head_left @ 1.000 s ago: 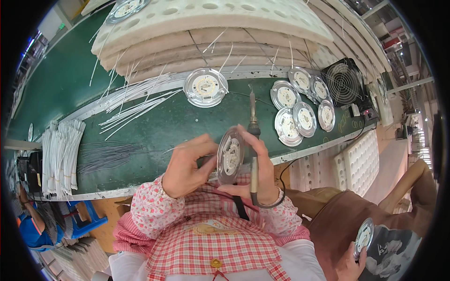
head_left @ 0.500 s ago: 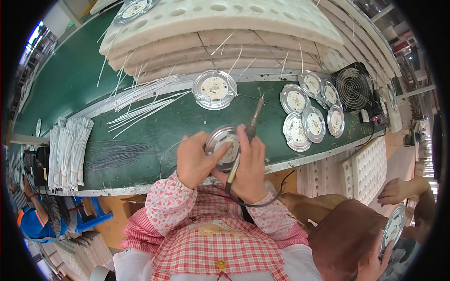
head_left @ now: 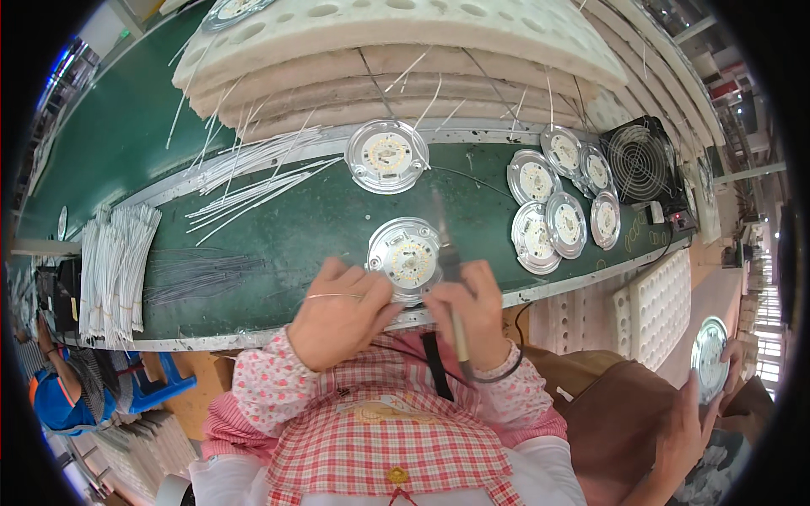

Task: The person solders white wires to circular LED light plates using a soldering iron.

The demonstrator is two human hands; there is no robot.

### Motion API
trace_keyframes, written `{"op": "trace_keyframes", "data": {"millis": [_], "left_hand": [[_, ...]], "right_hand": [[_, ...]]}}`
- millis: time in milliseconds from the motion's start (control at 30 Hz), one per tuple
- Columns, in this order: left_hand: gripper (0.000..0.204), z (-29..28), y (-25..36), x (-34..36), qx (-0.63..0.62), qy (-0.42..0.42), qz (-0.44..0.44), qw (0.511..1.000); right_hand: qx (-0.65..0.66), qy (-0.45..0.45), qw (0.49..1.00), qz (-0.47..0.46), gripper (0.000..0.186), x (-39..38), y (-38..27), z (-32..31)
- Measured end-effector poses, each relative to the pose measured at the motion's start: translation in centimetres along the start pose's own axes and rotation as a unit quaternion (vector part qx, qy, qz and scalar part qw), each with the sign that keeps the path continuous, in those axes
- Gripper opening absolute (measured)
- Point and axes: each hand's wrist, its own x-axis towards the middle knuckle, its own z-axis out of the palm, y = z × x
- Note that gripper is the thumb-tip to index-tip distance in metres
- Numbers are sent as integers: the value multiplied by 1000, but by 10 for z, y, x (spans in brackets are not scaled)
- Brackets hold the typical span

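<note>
A round silver LED lamp disc (head_left: pixel 405 253) with a pale circuit board lies on the green bench right in front of me. My left hand (head_left: pixel 339 310) is closed at the disc's lower left edge, its fingers curled. A thin pale strand crosses the back of that hand; what the fingers pinch is hidden. In my right hand (head_left: pixel 470 305) is a soldering iron (head_left: pixel 449 257), held beside the disc's right rim with its blurred tip pointing away from me. The iron's dark cable loops below the wrist. Another lamp disc (head_left: pixel 386 156) lies farther back.
Several lamp discs (head_left: pixel 565 223) cluster at right beside a black fan (head_left: pixel 637 160). White wires (head_left: pixel 118 274) and grey wires (head_left: pixel 202 274) lie at left. Stacked foam trays (head_left: pixel 396 51) stand behind. At lower right, a co-worker's hands (head_left: pixel 688 430) hold another disc (head_left: pixel 710 358).
The disc that I held tilted now lies flat on the bench. Both hands have drawn back to its near edge, and the iron has moved lower. The co-worker's disc has turned.
</note>
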Motion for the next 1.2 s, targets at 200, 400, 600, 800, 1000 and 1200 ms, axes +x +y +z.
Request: {"op": "trace_keyframes", "data": {"millis": [200, 400, 600, 800, 1000, 1200], "left_hand": [[17, -3, -13, -14, -28, 91, -78, 992], [15, 13, -9, 6, -25, 116, -36, 992], [15, 18, -11, 13, 24, 103, -18, 994], [13, 21, -8, 17, 96, 96, 25, 990], [22, 20, -2, 24, 134, 74, 47, 987], [17, 30, -6, 25, 85, 81, 45, 992]], "right_hand": [[208, -18, 951, 229, 15, 6, 0, -45], [189, -70, 970, 138, 14, 2, 13, -47], [180, -87, 976, 87, 12, 2, 27, -36], [158, -105, 980, 68, 12, 13, 25, -40], [227, -117, 942, 218, 12, 11, 14, -40], [264, -99, 925, 253, 13, 5, 15, -36]]}}
